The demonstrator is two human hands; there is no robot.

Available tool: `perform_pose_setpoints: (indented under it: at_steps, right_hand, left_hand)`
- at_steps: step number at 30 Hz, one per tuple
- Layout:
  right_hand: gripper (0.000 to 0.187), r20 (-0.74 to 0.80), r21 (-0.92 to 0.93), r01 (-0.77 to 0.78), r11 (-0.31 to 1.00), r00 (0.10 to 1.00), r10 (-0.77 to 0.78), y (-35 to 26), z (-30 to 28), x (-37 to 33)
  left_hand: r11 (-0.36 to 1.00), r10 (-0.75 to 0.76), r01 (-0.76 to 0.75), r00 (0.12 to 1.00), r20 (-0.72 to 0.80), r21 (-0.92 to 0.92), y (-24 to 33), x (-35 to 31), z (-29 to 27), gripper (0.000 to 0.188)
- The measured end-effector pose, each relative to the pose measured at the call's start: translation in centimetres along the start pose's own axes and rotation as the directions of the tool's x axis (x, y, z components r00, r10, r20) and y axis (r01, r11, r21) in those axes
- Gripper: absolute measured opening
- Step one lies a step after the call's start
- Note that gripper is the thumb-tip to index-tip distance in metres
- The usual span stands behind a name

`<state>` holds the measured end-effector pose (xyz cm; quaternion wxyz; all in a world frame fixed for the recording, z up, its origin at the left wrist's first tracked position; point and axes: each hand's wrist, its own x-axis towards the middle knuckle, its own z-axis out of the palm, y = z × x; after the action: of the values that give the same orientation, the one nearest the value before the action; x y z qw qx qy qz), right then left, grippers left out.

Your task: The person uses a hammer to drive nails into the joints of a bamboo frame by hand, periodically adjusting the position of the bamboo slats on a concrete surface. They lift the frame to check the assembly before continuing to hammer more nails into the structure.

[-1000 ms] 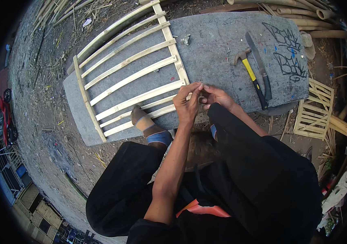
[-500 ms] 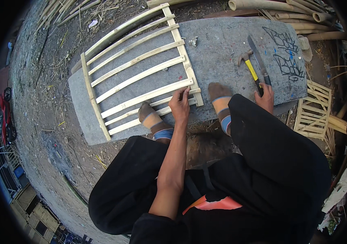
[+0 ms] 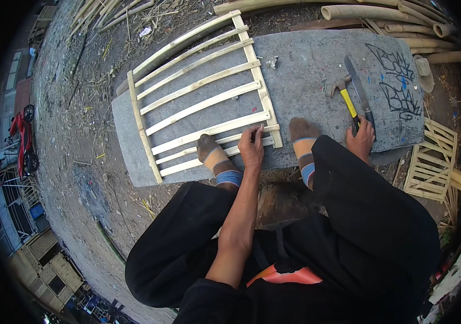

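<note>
A ladder-like frame of pale bamboo slats [image 3: 200,102] lies on a grey slab [image 3: 311,65]. My left hand [image 3: 251,148] is closed in a pinch over the lower slats, beside the right-hand rail [image 3: 260,81]. What sits between its fingertips is too small to make out. At the right, my right hand [image 3: 361,139] has its fingers round the handle end of a claw hammer [image 3: 347,101] with a yellow and black grip, still lying on the slab. Right beside the hammer lies a machete [image 3: 356,81] with a dark handle. My right forearm is hidden behind my knee.
My socked left foot [image 3: 211,154] presses on the lower slats; my right foot [image 3: 303,143] rests on the slab. A smaller slatted panel [image 3: 430,162] leans at the right. Bamboo poles [image 3: 365,12] lie along the far side. A red motorcycle [image 3: 23,141] stands far left.
The whole view has shifted, so everything sits a little lower and further right. My right hand has closed round the hammer's handle end. My left hand stays at the same slats.
</note>
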<state>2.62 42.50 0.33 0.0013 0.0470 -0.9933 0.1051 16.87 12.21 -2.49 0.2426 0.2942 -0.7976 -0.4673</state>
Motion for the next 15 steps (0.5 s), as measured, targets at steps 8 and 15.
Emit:
perform_pose_setpoints:
  at_steps: [8,15]
  right_hand:
    - [0.054,-0.035,-0.005,-0.037,0.999,0.999,0.037,-0.3,0.4,0.3]
    - [0.052,-0.047,-0.030,-0.052,0.998,0.998,0.050,-1.2,0.4,0.2]
  left_hand:
    - [0.998,-0.069,0.069,0.997,0.027,-0.012,0.8,1.7,0.2,0.012]
    - [0.974,-0.200,0.196,0.979,-0.028,-0.114,1.6,6.3,1.1,0.018]
